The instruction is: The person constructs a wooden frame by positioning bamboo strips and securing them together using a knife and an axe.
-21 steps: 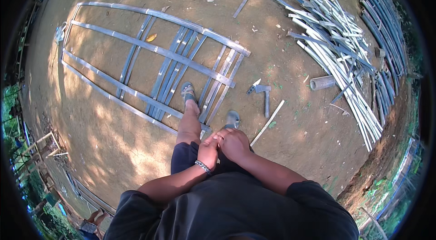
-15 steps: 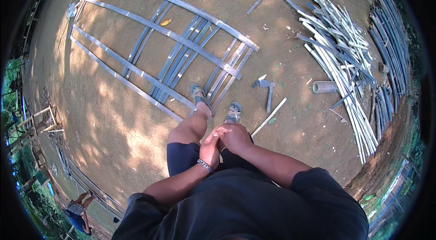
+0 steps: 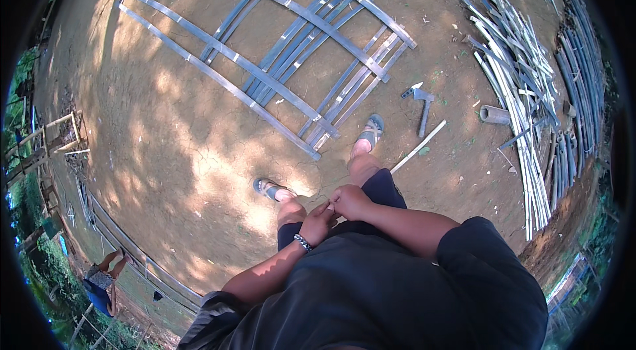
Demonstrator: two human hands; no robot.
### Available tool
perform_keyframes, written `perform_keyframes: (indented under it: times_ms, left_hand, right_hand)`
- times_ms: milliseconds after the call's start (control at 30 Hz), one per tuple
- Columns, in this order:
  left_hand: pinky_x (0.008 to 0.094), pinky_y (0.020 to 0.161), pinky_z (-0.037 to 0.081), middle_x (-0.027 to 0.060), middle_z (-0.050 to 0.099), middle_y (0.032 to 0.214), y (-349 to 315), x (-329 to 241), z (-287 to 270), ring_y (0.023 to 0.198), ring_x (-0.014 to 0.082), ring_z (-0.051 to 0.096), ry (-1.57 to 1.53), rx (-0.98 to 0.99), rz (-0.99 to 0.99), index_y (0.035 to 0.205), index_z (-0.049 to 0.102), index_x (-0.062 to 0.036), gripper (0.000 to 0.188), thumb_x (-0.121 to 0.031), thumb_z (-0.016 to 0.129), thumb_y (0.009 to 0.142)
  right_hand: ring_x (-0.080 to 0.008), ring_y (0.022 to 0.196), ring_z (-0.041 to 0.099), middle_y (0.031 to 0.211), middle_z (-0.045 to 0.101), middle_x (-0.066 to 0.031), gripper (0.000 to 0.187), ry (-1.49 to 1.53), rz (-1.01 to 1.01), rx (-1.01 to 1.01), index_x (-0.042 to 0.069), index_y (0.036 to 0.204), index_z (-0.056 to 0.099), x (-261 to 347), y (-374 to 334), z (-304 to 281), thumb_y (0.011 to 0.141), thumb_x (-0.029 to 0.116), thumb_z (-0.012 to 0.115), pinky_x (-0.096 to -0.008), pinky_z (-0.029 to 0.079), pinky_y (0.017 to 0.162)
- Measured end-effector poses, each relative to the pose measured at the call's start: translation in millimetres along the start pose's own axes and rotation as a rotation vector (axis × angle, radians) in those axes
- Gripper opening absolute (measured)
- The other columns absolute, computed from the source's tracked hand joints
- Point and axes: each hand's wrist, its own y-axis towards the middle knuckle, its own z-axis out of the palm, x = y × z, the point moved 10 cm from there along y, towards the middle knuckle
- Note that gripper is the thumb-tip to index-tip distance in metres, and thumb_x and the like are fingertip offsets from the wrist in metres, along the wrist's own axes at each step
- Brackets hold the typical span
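Note:
My left hand, with a chain bracelet at its wrist, meets my right hand in front of my waist. The fingers of both are closed and pinched together at the tips. Anything between them is too small to make out. Ahead on the ground lies a lattice of split bamboo strips, long ones crossed by shorter ones. A hatchet and a small knife rest to its right, apart from my hands.
A pale stick lies right of my right foot. Farther right are a short bamboo tube, a heap of split strips and stacked dark poles. Another person is at the lower left, near a bamboo structure.
My feet have stepped apart, the left one back and away from the lattice. The view has shifted, so the lattice sits higher and farther right. Both hands stay together at my waist.

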Motion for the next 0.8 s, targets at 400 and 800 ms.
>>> perform_keyframes:
  times_ms: [400, 800]
  left_hand:
    - [0.0290, 0.079, 0.059, 0.0082, 0.073, 0.101, -155, 5, -247, 0.085, 0.0165, 0.071, -0.081, -0.149, 0.087, 0.109, 0.065, -0.0003, 0.024, -0.023, 0.058, 0.104]
    - [0.0303, 0.083, 0.058, 0.0100, 0.071, 0.097, -210, -18, -226, 0.088, 0.0187, 0.071, -0.119, -0.099, 0.337, 0.099, 0.064, 0.0008, 0.016, -0.015, 0.061, 0.102]
  right_hand:
    - [-0.0343, 0.090, 0.070, 0.091, 0.072, -0.0177, 0.021, -0.127, -0.166, -0.097, 0.007, 0.093, 0.072, 177, 19, 218, 0.083, 0.024, 0.064, -0.0434, 0.055, 0.081]
    - [-0.0247, 0.078, 0.071, 0.086, 0.073, -0.0152, 0.022, 0.332, -0.151, -0.229, 0.007, 0.095, 0.075, 216, -46, 207, 0.086, 0.023, 0.062, -0.0368, 0.055, 0.071]
